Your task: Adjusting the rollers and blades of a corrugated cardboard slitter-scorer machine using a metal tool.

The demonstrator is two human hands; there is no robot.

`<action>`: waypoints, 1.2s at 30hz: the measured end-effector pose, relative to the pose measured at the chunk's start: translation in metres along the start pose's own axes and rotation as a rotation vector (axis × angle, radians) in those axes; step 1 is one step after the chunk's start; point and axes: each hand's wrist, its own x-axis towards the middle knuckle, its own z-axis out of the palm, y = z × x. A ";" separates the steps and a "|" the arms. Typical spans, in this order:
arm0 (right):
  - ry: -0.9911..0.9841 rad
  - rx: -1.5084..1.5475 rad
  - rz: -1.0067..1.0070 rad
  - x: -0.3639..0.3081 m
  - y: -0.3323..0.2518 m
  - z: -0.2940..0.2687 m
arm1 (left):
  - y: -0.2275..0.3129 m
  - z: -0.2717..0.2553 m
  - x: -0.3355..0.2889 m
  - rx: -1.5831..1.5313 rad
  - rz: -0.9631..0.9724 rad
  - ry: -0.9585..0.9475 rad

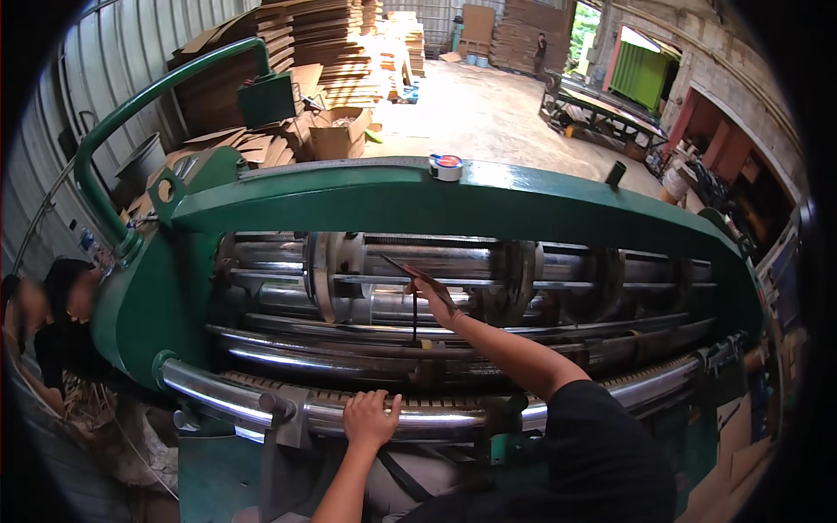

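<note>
My left hand (372,418) rests on the front chrome bar (218,388) of a large green machine, its fingers lying over the top of the bar. Reaching over that bar, my right hand (432,299) is among the machine's steel shafts and rollers (418,261). A thin, flat, dark strip (397,263) slants along this hand, which is closed around it; its exact kind is unclear. Just below the fingers stands a slim dark rod (414,318), and I cannot tell whether it is held. Ring-shaped collars (327,275) sit on the shafts to the left of it.
A tape measure (446,167) lies on the green crossbeam (349,192). A green tube arm (166,78) carries a box at the left. Two people (65,305) are at the left edge. Stacked cardboard (327,52) and a long table (602,109) stand beyond.
</note>
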 end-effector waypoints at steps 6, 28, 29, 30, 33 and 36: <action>0.139 0.370 0.327 0.033 0.029 0.019 | 0.000 0.004 0.003 0.001 0.010 0.064; -1.012 -0.237 -0.820 -0.077 -0.320 0.302 | -0.132 -0.002 0.058 -1.285 -0.264 0.857; -0.976 -0.252 -0.788 -0.057 -0.311 0.282 | -0.065 -0.058 0.025 -1.305 -0.272 0.806; -0.946 -0.265 -0.761 -0.033 -0.303 0.256 | -0.015 -0.123 0.061 -1.408 0.060 0.914; -0.946 -0.176 -0.454 -0.020 -0.306 0.228 | -0.043 -0.270 0.007 -1.587 0.268 0.723; -0.924 -0.080 -0.098 0.010 -0.260 0.178 | -0.076 -0.361 -0.043 -1.486 0.138 1.010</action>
